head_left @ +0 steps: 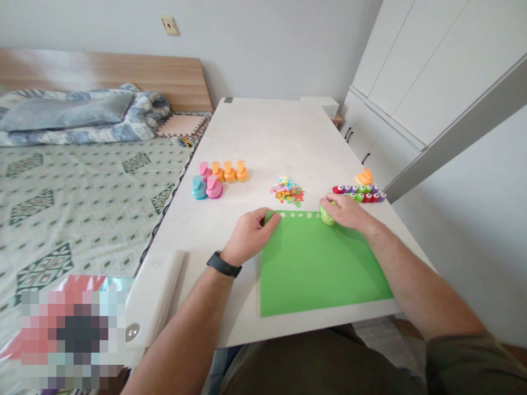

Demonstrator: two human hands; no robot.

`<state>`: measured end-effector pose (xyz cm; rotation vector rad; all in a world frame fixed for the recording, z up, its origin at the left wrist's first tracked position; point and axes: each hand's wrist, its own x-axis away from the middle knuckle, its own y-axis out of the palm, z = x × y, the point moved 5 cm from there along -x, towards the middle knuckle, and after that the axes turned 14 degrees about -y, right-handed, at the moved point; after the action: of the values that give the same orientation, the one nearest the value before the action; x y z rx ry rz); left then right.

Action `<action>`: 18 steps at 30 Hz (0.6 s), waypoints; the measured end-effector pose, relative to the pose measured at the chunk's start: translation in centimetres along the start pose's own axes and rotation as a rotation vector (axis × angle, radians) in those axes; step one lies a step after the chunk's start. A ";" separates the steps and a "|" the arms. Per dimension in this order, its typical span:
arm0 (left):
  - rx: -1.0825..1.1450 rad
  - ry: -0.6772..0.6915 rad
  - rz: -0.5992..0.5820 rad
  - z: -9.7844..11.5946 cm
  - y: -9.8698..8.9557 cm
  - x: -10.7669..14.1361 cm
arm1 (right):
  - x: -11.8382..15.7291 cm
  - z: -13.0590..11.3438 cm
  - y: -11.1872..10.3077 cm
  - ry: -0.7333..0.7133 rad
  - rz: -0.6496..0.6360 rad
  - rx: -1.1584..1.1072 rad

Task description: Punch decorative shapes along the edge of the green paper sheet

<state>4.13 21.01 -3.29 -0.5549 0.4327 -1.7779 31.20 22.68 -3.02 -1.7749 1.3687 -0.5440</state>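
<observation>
A large sheet of green paper [321, 269] lies on the white table in front of me, with a row of small punched shapes along its far edge. My left hand [252, 233] pinches the sheet's far left corner between thumb and fingers. At the far edge, right of the punched row, my right hand [343, 210] grips a light green craft punch [328, 215], which sits over the paper's edge. Its slot is hidden from me. Just beyond the sheet is a pile of colourful paper cutouts [288, 191].
Several pink, orange and blue punches [214, 187] stand at the left. Rows of small red, green and purple punches [364, 193] and an orange punch [364, 176] are at the right. A long white device [156, 296] lies at the near left of the table [267, 131], beside a bed [102, 203].
</observation>
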 end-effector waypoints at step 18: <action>0.011 -0.002 -0.008 -0.1 0.1 0.0 | 0.0 0.6 0.6 -0.013 0.007 0.042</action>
<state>4.17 21.00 -3.41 -0.5512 0.4198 -1.7861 31.26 22.83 -3.85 -1.7360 1.3445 -0.5523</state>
